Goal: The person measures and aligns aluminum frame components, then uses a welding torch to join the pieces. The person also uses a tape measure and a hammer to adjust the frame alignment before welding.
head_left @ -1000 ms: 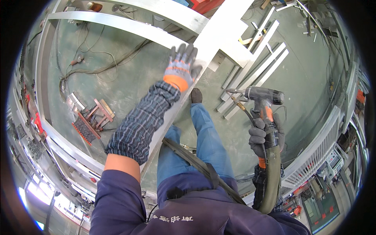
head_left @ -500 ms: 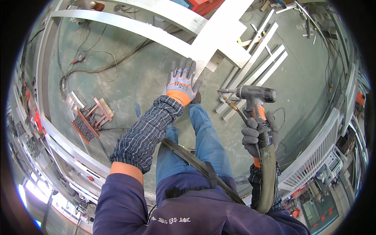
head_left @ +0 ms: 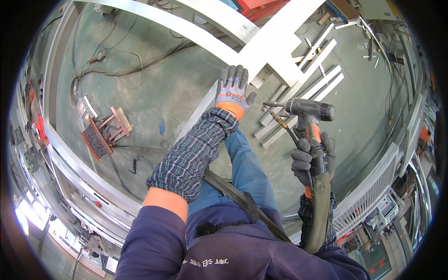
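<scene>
My left hand (head_left: 232,92), in a grey and orange work glove, lies with straight fingers against the edge of a pale metal frame (head_left: 261,51). The fingers hold nothing and the palm faces down. My right hand (head_left: 313,156), in a grey glove, is wrapped round the handle of a black pistol-shaped welding gun (head_left: 311,110). Its slim nozzle points left, towards the left hand but apart from the frame. Below the nozzle runs a thin lead with a brass fitting (head_left: 281,121). A thick green-grey sheathed hose (head_left: 319,214) leaves the handle along my right forearm.
Several pale metal bars (head_left: 322,83) lie on the floor right of the frame. Cables (head_left: 126,73) cross the floor at the left, near a small reddish metal stand (head_left: 112,128). A slatted metal panel (head_left: 368,191) stands at the right. My legs (head_left: 247,163) are below the left hand.
My left hand has moved right along the frame. A long metal edge now shows beside my left forearm. The view has shifted slightly; the right hand still grips the welding gun.
</scene>
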The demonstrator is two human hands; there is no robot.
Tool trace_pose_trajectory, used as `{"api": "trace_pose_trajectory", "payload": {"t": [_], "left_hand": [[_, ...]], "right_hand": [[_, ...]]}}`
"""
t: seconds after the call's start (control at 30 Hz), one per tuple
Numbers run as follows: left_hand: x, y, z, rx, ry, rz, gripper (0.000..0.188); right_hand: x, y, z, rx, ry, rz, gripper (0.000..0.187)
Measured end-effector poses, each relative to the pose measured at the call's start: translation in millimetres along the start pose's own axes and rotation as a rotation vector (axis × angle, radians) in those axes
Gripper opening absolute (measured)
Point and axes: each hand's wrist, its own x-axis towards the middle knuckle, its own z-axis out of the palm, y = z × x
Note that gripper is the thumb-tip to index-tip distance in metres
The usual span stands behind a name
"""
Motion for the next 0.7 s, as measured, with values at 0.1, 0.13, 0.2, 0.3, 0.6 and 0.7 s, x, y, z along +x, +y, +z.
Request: {"api": "trace_pose_trajectory", "payload": {"t": [0.1, 0.13, 0.2, 0.3, 0.6, 0.7], "left_hand": [[-7, 12, 4, -0.062, 0.048, -0.038, 0.086], [-9, 13, 5, -0.07, 0.057, -0.048, 0.086], [-20, 15, 6, -0.068, 0.069, -0.056, 0.084], [-48, 11, 12, -0.125, 0.007, -0.092, 0.082], [-289, -34, 58, -0.852, 0.105, -0.478, 0.069], [-396, -78, 89, -1.063, 0.118, -0.961, 0.053]], "right_hand": [[2, 2, 9, 0.008, -0.004, 0.006, 0.055], [4, 3, 12, 0.018, -0.009, 0.016, 0.057], [4, 2, 11, -0.014, 0.009, 0.008, 0.058], [8, 4, 20, -0.066, 0.036, 0.014, 0.057], [20, 35, 48, -0.36, -0.171, 0.123, 0.063], [25, 74, 73, -0.495, -0.222, 0.197, 0.064]]}}
